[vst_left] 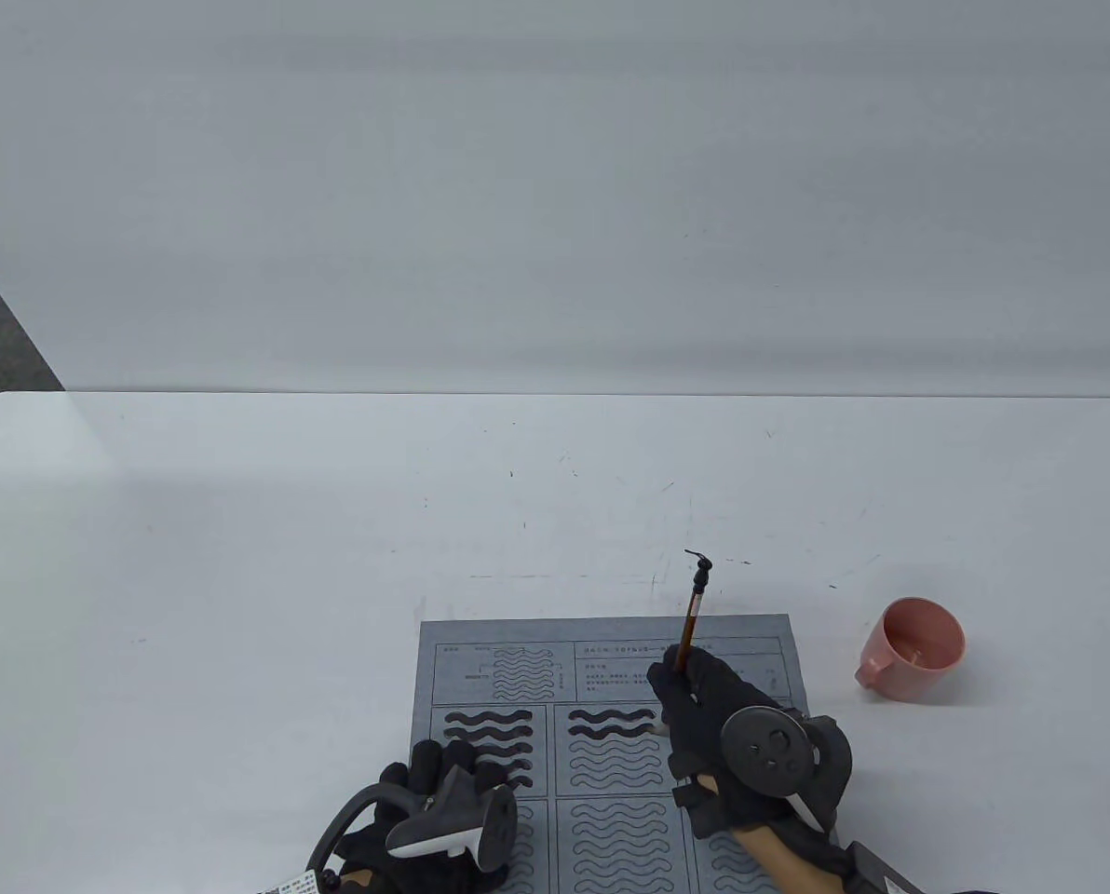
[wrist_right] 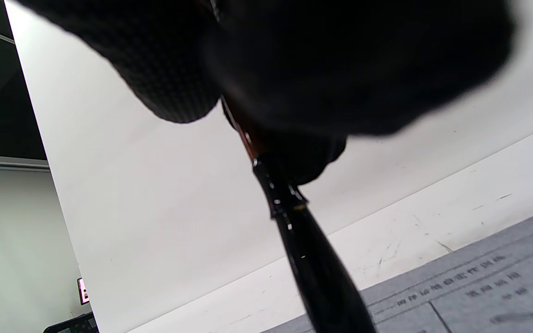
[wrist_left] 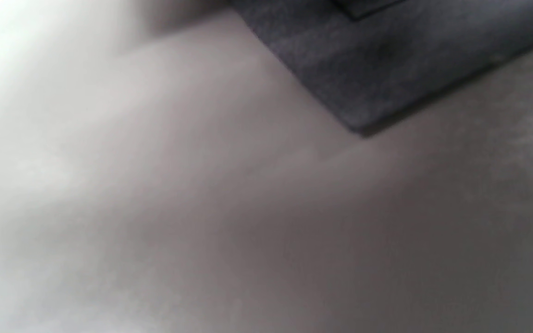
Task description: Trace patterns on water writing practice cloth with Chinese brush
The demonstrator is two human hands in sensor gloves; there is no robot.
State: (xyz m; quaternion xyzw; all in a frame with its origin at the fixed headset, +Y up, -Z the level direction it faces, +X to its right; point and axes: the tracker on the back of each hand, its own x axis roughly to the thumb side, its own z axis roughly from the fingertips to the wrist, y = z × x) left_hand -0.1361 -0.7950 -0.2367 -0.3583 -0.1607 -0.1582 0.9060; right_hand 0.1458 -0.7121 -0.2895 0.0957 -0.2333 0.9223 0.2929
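Brush (vst_left: 691, 622) stands nearly upright in the right hand (vst_left: 718, 712), its brown shaft rising from the gloved fingers (vst_left: 674, 672) and ending in a small dark loop at the top. In the right wrist view the fingers (wrist_right: 169, 69) close around the shaft, and the wet black tuft (wrist_right: 312, 259) points down toward the cloth, its tip cut off by the lower edge.

Beneath it the grey practice cloth (vst_left: 611, 652) lies flat at the near middle of the table (vst_left: 238, 559). Printed wavy outlines fill its panels. Several waves in the left panel (vst_left: 488, 736) are dark and filled, and so is the top wave of the middle panel (vst_left: 611, 718).

The left hand (vst_left: 434, 810) rests on the cloth's near left part, fingers lying flat on the filled waves, holding nothing. Its wrist view is blurred and shows only a cloth corner (wrist_left: 359, 106) on the pale table.

A pink cup (vst_left: 913, 649) stands on the table well to the right of the cloth, handle turned toward it.
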